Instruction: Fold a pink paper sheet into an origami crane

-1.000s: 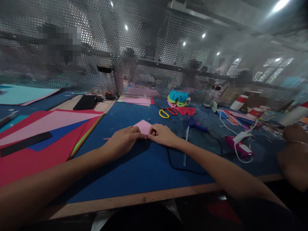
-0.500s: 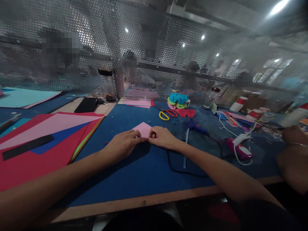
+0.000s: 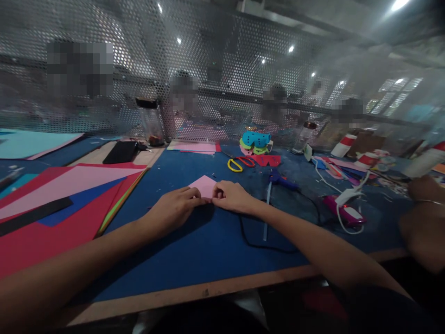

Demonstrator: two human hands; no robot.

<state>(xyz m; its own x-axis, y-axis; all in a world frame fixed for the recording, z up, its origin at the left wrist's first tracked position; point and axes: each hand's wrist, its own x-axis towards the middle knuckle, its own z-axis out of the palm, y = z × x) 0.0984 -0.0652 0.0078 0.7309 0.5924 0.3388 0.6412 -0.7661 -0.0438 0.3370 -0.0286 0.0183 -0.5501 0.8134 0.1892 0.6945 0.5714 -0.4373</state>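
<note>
A small piece of pink paper [image 3: 204,184] lies on the blue table top, its pointed corner facing away from me. My left hand [image 3: 179,204] pinches its near edge from the left. From the right, my right hand [image 3: 231,195] grips the same edge with curled fingers, close beside the left fingertips. The fingers cover the paper's near part, so I cannot tell how it is folded there. Beyond the hands lie scissors [image 3: 235,165] with one yellow and one red handle. Right of my right hand rests a blue glue gun [image 3: 283,181] with a clear glue stick [image 3: 267,213].
Coloured sheets [image 3: 79,236] are stacked at left, near a black phone [image 3: 120,152] and a glass jar [image 3: 150,121]. Cut-out masks [image 3: 255,141] stand before the perforated metal screen [image 3: 215,60]. A purple power strip [image 3: 344,211] with cables lies right, near another person's arm [image 3: 426,227].
The view has shifted slightly, so everything sits a little further left. Both hands keep their hold on the pink paper with almost no visible movement.
</note>
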